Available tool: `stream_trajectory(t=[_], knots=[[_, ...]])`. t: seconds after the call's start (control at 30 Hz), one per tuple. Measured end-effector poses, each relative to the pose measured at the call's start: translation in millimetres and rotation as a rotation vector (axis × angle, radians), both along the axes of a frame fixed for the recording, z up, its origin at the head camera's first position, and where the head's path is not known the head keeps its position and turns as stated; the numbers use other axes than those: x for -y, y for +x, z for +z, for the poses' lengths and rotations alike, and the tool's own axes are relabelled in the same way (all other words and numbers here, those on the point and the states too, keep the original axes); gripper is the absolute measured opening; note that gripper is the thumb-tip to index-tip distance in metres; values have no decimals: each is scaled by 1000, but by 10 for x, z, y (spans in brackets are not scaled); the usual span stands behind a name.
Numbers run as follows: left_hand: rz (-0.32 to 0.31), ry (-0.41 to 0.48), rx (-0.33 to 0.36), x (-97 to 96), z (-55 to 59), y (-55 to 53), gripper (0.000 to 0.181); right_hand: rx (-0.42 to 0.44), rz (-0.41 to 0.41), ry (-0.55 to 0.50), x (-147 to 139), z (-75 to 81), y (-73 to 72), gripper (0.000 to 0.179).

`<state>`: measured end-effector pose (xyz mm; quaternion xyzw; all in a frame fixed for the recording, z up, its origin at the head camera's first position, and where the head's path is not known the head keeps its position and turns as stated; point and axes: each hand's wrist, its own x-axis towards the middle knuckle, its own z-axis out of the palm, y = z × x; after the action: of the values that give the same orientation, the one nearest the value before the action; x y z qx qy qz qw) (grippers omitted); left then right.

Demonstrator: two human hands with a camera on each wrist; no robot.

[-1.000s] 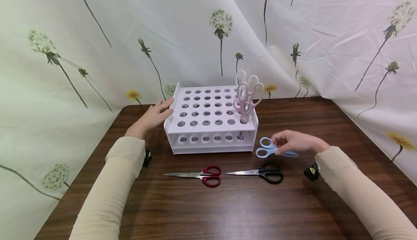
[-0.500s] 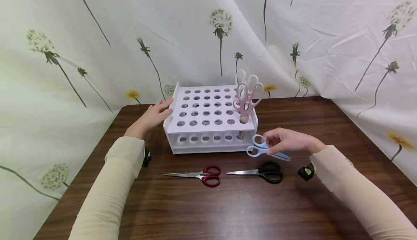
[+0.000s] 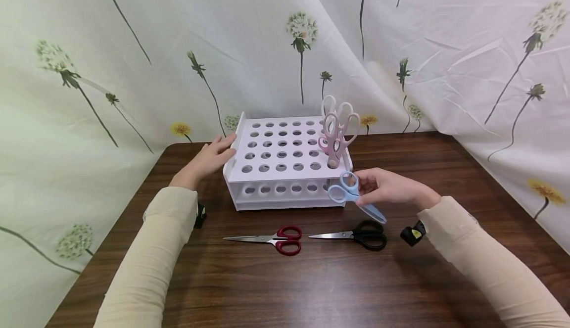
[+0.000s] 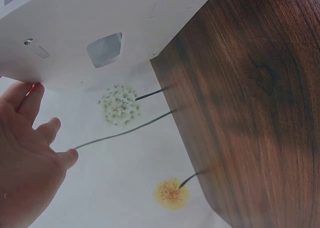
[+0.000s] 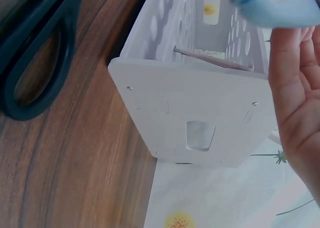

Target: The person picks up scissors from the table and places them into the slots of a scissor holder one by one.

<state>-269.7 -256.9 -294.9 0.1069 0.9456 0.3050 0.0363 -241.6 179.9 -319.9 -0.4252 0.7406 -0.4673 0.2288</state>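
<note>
Light blue scissors [image 3: 352, 194] are pinched in my right hand [image 3: 392, 187], handle loops up and to the left, blades slanting down to the right. They hang off the front right corner of a white rack [image 3: 289, 174] full of round holes. In the right wrist view the blue scissors [image 5: 280, 8] are blurred at the top, above the rack's side panel [image 5: 190, 108]. My left hand [image 3: 211, 157] rests its fingertips on the rack's left side, fingers extended. Pale pink and white scissors [image 3: 336, 135] stand upright in the rack's right-hand holes.
On the brown wooden table [image 3: 285, 288], red-handled scissors [image 3: 285, 239] and black-handled scissors [image 3: 365, 235] lie in front of the rack, blades pointing left. A white cloth with dandelion print [image 3: 262, 46] hangs behind and around the table.
My right hand has moved left and up toward the rack with the blue scissors, whose blades now tilt more steeply downward. The left hand stays in place on the rack.
</note>
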Motion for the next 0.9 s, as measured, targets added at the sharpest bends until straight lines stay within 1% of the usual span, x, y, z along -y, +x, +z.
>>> stream_trajectory(t=[0.17, 0.37, 0.57, 0.7, 0.9], knots=[[4, 4, 7, -3, -10, -3, 58, 36, -70, -33, 40, 42, -15, 21], [3, -5, 6, -2, -15, -3, 58, 9, -122, -90, 100, 100, -44, 23], [16, -5, 33, 8, 10, 0, 59, 1, -214, -125, 183, 192, -65, 27], [16, -2, 36, 6, 12, 4, 59, 26, -252, -179, 245, 224, -75, 30], [20, -12, 30, -2, 2, -3, 59, 57, -319, -232, 318, 271, -73, 29]])
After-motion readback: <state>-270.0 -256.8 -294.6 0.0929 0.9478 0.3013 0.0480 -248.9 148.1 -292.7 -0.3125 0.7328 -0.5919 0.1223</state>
